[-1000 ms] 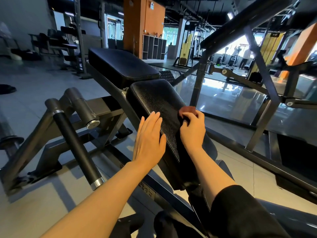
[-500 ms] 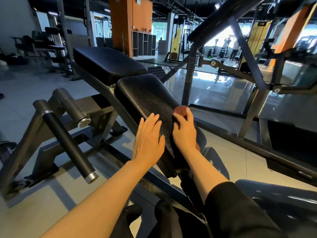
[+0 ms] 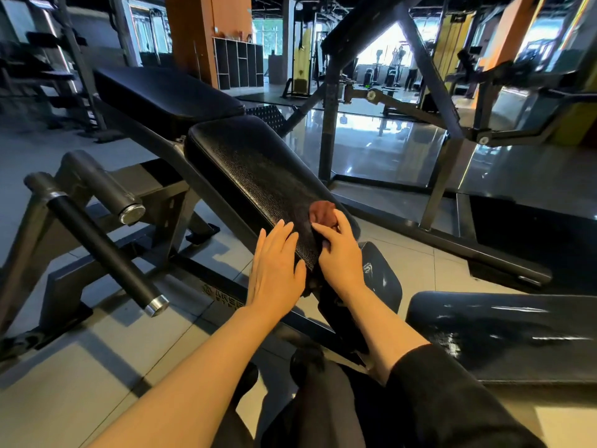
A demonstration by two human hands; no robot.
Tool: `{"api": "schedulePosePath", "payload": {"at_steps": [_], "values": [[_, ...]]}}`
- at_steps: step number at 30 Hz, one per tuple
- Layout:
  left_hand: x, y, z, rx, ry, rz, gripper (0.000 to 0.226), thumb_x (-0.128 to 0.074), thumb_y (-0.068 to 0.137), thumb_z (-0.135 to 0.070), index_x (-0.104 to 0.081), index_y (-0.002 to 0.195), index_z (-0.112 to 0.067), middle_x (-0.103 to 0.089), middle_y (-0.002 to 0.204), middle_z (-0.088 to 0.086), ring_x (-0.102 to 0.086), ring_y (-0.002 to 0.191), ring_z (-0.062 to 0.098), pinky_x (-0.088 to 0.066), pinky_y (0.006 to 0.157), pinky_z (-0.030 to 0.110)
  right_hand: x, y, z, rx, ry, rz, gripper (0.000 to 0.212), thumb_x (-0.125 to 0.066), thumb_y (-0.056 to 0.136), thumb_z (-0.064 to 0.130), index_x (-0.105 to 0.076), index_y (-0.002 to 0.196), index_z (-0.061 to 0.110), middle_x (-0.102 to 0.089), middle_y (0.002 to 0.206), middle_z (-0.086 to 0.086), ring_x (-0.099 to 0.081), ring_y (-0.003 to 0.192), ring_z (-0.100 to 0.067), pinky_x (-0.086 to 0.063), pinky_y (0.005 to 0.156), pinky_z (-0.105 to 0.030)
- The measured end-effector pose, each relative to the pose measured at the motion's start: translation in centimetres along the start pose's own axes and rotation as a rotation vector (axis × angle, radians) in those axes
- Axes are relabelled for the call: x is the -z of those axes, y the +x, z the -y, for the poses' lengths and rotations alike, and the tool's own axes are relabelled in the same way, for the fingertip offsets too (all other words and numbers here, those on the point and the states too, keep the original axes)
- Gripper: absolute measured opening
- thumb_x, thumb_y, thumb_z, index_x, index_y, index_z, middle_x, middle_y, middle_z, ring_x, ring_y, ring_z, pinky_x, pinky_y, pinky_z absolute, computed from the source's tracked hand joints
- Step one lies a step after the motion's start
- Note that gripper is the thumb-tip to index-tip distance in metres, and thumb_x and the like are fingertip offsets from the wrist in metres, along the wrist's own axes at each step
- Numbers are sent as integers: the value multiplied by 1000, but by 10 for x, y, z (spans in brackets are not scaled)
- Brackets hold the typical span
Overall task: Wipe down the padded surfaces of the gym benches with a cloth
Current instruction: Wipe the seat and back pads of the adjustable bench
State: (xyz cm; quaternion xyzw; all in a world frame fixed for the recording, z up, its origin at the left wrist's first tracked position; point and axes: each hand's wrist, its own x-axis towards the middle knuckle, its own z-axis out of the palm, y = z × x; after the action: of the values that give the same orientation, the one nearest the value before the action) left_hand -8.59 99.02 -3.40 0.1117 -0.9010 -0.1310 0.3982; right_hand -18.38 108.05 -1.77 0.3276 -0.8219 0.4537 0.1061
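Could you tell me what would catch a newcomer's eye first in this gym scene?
First, the two bare hands at centre: the right hand grips a reddish-brown cloth against the near end of the sloping black bench pad, while the left hand lies flat on the pad's left edge. Beyond it sits a flatter black pad, and at left a dark roller bar with a silver end cap.

Dim interior, window glare, perhaps slight blur
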Motion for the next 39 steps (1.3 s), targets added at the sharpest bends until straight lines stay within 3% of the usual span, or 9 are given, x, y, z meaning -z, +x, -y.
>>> {"api": "schedulePosePath", "payload": {"at_steps": [3, 9, 13, 16, 21, 25, 29, 34, 39], "values": [[-1, -8, -3, -17, -6, 14, 51, -67, 83, -4, -51, 131, 4, -47, 141, 18, -33, 140, 28, -9, 117, 44, 1, -11, -3, -185, -30, -94, 41, -48, 92, -4, -62, 127, 12, -25, 156, 5, -49, 122, -24, -31, 87, -18], [-3, -13, -10, -6, -7, 20, 55, -65, 85, -7, -46, 137, 0, -42, 147, 13, -26, 143, 23, -5, 118, 39, 3, -32, -7, 180, -42, 42, 46, -57, 87, -5, -63, 128, 15, -27, 156, 5, -35, 134, -12, -29, 104, -19], [-7, -22, -9, -25, -15, 1, 57, -67, 83, -6, -47, 137, 0, -43, 146, 14, -28, 142, 23, -7, 118, 40, 25, -32, -27, -75, -94, -96, 44, -51, 87, -8, -66, 123, 13, -37, 150, 1, -43, 128, -19, -24, 94, -11], [-17, -28, -14, -56, -45, 14, 55, -69, 80, -4, -51, 132, 2, -48, 141, 15, -33, 140, 25, -10, 117, 44, 33, -30, -36, -283, -61, -213, 42, -50, 92, -2, -60, 130, 14, -32, 153, -5, -43, 130, -27, -31, 103, -24], [-39, -41, -26, -227, -15, 94, 51, -76, 71, -8, -62, 119, 1, -57, 132, 14, -30, 137, 24, -7, 117, 47, 26, -64, -60, -233, -242, 64, 44, -48, 100, 16, -45, 143, 19, -21, 156, -9, -28, 138, -30, -24, 113, -33], [-49, -44, -34, -265, 156, 180, 49, -78, 74, -26, -65, 117, -8, -55, 136, 7, -31, 141, 25, -5, 116, 58, 25, -62, -77, -217, -75, 108, 46, -39, 102, 7, -40, 146, 20, -18, 157, -7, -25, 141, -24, -17, 106, -18], [-52, -45, -28, -324, 217, 192, 57, -80, 73, -28, -63, 123, -10, -56, 136, 7, -36, 139, 26, -10, 113, 62, 13, -42, -75, -338, -57, 4, 46, -37, 102, 6, -39, 146, 20, -16, 159, -7, -37, 135, -27, -35, 100, -26], [-57, -44, -18, -358, 136, 122, 57, -83, 68, -22, -65, 120, -7, -59, 130, 8, -40, 137, 28, -9, 111, 62, 13, -79, -58, -254, -130, 27, 45, -39, 101, 6, -40, 145, 14, -25, 152, -5, -39, 132, -21, -28, 99, -16], [-63, -46, -18, -344, 106, 106, 52, -83, 70, -22, -66, 118, -10, -60, 129, 7, -39, 137, 27, -5, 115, 61, 22, -55, -61, -289, -169, 110, 50, -38, 99, 1, -36, 147, 13, -19, 156, -8, -29, 139, -27, -28, 109, -28]]}}
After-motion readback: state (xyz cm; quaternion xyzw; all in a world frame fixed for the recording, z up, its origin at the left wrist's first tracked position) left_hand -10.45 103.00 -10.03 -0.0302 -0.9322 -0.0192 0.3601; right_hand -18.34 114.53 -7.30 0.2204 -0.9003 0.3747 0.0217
